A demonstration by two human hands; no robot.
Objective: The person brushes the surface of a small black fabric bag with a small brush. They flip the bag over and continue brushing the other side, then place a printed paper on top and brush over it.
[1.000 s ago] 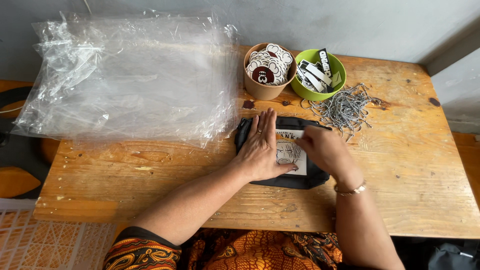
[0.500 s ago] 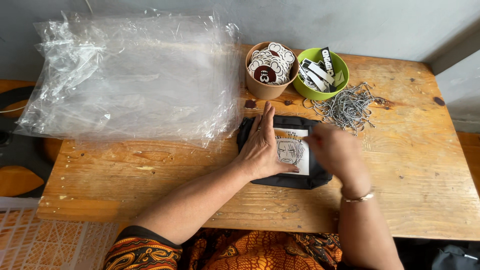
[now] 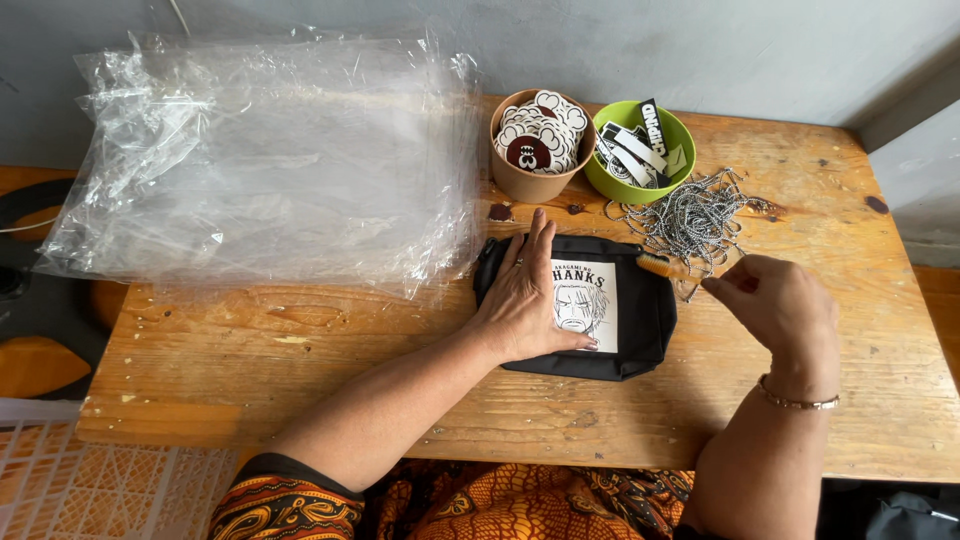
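My left hand (image 3: 525, 300) lies flat, palm down, fingers spread, near the tabletop's middle. My right hand (image 3: 778, 305) hovers toward the right edge, fingertips pinched, wrist bent.

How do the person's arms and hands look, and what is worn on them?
Both forearms are bare. The left hand has a thin ring on one finger. The right hand has a slim metal bracelet at the wrist. Short sleeves with an orange, black and white pattern cover the upper arms.
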